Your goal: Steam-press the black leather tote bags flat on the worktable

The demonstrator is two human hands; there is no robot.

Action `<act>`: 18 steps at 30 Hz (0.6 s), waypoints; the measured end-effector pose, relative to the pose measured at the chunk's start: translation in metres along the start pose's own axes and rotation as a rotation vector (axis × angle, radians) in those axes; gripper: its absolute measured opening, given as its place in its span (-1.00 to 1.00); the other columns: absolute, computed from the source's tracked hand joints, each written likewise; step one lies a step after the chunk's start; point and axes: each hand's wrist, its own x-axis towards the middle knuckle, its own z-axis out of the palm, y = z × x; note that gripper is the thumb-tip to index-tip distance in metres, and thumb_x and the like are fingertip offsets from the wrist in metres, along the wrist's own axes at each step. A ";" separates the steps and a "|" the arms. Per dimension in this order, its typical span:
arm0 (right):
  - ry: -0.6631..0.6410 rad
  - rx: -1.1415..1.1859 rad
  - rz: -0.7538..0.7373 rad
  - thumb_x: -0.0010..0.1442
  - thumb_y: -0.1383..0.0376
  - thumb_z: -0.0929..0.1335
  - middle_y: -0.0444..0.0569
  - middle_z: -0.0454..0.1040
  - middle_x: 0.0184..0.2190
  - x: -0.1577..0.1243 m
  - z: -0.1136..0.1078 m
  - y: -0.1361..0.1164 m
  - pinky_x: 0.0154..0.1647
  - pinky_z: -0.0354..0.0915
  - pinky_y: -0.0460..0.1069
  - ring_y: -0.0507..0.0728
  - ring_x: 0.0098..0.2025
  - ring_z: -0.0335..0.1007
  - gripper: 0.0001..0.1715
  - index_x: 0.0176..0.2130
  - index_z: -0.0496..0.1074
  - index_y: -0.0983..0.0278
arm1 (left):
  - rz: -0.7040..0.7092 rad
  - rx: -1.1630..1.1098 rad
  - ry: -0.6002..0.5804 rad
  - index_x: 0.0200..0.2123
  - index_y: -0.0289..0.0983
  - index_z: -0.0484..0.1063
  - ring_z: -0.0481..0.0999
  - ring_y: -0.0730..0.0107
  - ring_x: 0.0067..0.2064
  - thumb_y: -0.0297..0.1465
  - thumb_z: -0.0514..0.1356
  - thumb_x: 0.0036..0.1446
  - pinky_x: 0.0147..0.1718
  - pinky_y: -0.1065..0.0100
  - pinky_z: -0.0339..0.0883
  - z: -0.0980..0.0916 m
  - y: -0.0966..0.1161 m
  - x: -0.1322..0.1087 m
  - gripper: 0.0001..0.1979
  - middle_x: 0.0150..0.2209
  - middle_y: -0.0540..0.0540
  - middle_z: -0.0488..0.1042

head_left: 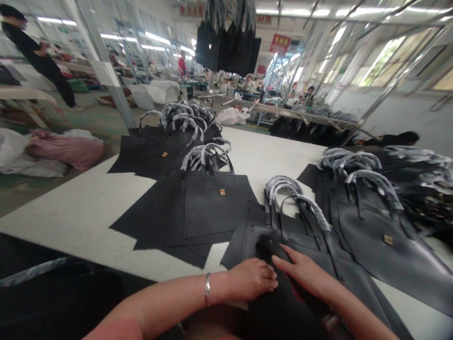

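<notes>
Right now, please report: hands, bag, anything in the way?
Both hands down: left hand, right hand, on near bag. Bag flat at table edge. Other stacks close on both sides.

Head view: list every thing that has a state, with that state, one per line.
left hand, palm down, fingers curled on the near bag; grip unclear.
right hand, flat and open on the near bag.
near bag, lying flat, handles wrapped.
middle bag, lying flat on a stack, handles wrapped, clasp side up.
right bag, lying flat, handles wrapped.
hanging bags, suspended overhead.
</notes>
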 end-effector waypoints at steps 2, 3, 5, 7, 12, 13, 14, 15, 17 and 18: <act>-0.048 -0.021 0.000 0.18 0.01 0.28 -0.14 0.46 -0.65 0.009 -0.003 -0.007 -0.74 0.23 -0.06 0.11 -0.75 0.34 -0.34 0.14 0.26 0.32 | 0.001 -0.008 0.016 -0.13 -0.27 0.38 0.39 0.33 -0.04 -0.35 0.03 0.28 -0.04 0.33 0.24 -0.002 0.000 0.000 -0.80 -0.10 -0.06 0.48; -0.078 -0.029 0.006 0.19 0.00 0.27 -0.13 0.46 -0.64 0.010 -0.005 -0.009 -0.74 0.22 -0.06 0.11 -0.75 0.34 -0.35 0.14 0.25 0.32 | -0.002 -0.011 0.024 -0.12 -0.28 0.38 0.39 0.33 -0.02 -0.35 0.04 0.28 -0.03 0.33 0.24 -0.002 0.001 0.000 -0.80 -0.09 -0.06 0.47; -0.088 -0.056 0.019 0.18 0.01 0.29 -0.11 0.47 -0.60 0.008 -0.009 -0.010 -0.72 0.25 -0.06 0.11 -0.72 0.37 -0.40 0.07 0.31 0.33 | -0.011 -0.014 0.029 -0.10 -0.29 0.38 0.38 0.32 -0.01 -0.37 0.03 0.28 -0.01 0.35 0.23 -0.003 0.003 -0.001 -0.79 -0.08 -0.06 0.47; -0.098 -0.062 0.049 0.16 0.02 0.31 -0.10 0.47 -0.58 0.004 -0.011 -0.010 -0.70 0.27 -0.07 0.11 -0.69 0.40 -0.47 -0.01 0.37 0.32 | -0.023 -0.010 0.020 -0.09 -0.29 0.37 0.39 0.33 -0.02 -0.39 0.02 0.27 -0.03 0.35 0.24 -0.005 0.005 0.000 -0.79 -0.09 -0.08 0.47; -0.061 0.048 0.027 0.15 0.01 0.31 -0.18 0.40 -0.62 0.019 -0.002 -0.016 -0.83 0.17 -0.09 0.06 -0.78 0.28 -0.44 0.03 0.32 0.28 | -0.006 0.026 -0.038 -0.12 -0.32 0.36 0.33 0.28 0.03 -0.39 0.09 0.19 0.01 0.31 0.22 -0.015 0.006 0.006 -0.80 -0.04 -0.15 0.42; -0.022 0.058 0.002 0.15 0.02 0.32 -0.20 0.40 -0.60 0.024 -0.003 -0.018 -0.82 0.18 -0.09 0.05 -0.77 0.29 -0.41 0.08 0.28 0.25 | -0.011 0.039 -0.052 -0.15 -0.33 0.36 0.34 0.27 0.01 -0.39 0.10 0.18 -0.02 0.31 0.24 -0.017 0.007 0.006 -0.81 -0.06 -0.16 0.42; 0.025 0.064 -0.017 0.15 0.03 0.33 -0.21 0.40 -0.59 0.027 -0.006 -0.019 -0.80 0.20 -0.10 0.04 -0.76 0.30 -0.37 0.14 0.23 0.21 | -0.029 0.054 -0.063 -0.18 -0.33 0.36 0.36 0.27 -0.04 -0.39 0.10 0.17 -0.08 0.31 0.27 -0.018 0.008 0.005 -0.83 -0.10 -0.16 0.42; 0.075 0.070 -0.030 0.15 0.04 0.33 -0.22 0.40 -0.57 0.027 -0.013 -0.020 -0.78 0.22 -0.10 0.04 -0.74 0.32 -0.34 0.18 0.17 0.17 | -0.059 0.070 -0.071 -0.21 -0.33 0.36 0.37 0.28 -0.10 -0.40 0.09 0.18 -0.16 0.32 0.30 -0.020 0.009 0.004 -0.86 -0.15 -0.15 0.42; 0.177 0.101 -0.033 0.16 0.03 0.32 -0.23 0.39 -0.54 0.017 -0.036 -0.018 -0.75 0.25 -0.09 0.04 -0.72 0.33 -0.32 0.21 0.12 0.11 | -0.131 0.092 -0.084 -0.28 -0.31 0.34 0.37 0.30 -0.20 -0.41 0.06 0.20 -0.29 0.33 0.30 -0.022 0.012 0.002 -0.89 -0.23 -0.12 0.41; 0.223 0.122 -0.020 0.16 0.02 0.32 -0.23 0.39 -0.54 0.007 -0.050 -0.015 -0.74 0.26 -0.09 0.04 -0.71 0.33 -0.33 0.20 0.14 0.10 | -0.169 0.100 -0.090 -0.30 -0.29 0.34 0.37 0.30 -0.23 -0.40 0.05 0.22 -0.34 0.33 0.30 -0.023 0.013 0.001 -0.89 -0.26 -0.11 0.40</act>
